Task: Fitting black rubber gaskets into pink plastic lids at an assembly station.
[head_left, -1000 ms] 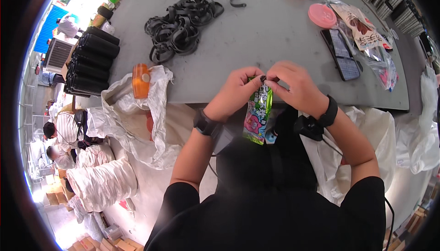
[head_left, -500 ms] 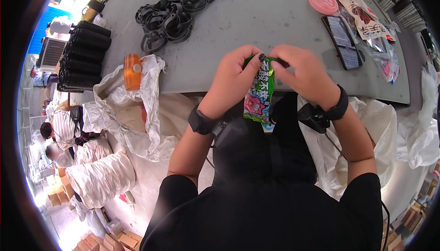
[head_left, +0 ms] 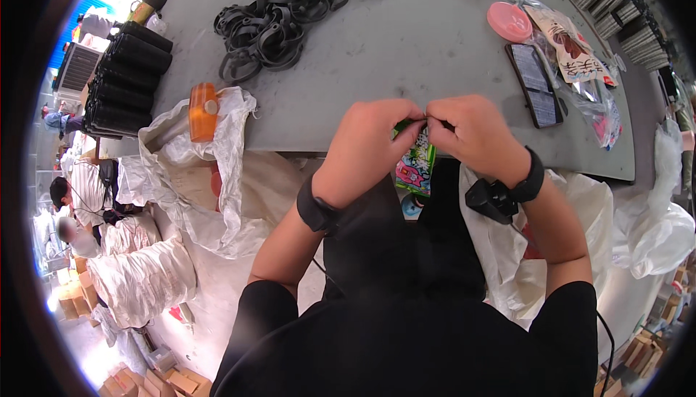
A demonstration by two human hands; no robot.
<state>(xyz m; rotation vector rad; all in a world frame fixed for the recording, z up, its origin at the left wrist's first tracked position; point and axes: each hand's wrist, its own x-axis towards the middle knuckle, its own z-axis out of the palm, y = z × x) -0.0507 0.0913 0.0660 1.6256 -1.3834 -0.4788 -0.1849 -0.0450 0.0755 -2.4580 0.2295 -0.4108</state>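
Observation:
A small glossy green packet (head_left: 415,171) with a pink cartoon print hangs in front of my body at the table's near edge. Its upper end is pinched between the fingertips of my left hand (head_left: 372,147) and my right hand (head_left: 478,136), which nearly meet there. Both hands are closed, and they cover the top of the packet, so I cannot see whether it is torn. A dark band with a small device sits on each wrist. Below the packet, a small blue and white patch (head_left: 412,207) shows, too little of it to name.
On the grey table (head_left: 406,49) lie a heap of black plastic straps (head_left: 279,27), a phone (head_left: 535,85), pink round containers (head_left: 509,21) and a snack bag (head_left: 569,42). Black cylinders (head_left: 130,78) stand at left. White sacks (head_left: 232,136) hang at the near edge, an orange container (head_left: 204,112) on one.
Both hands have come down nearer my body with the packet. Their fingertips are closer together and hide more of its upper part. The whole view has shifted slightly.

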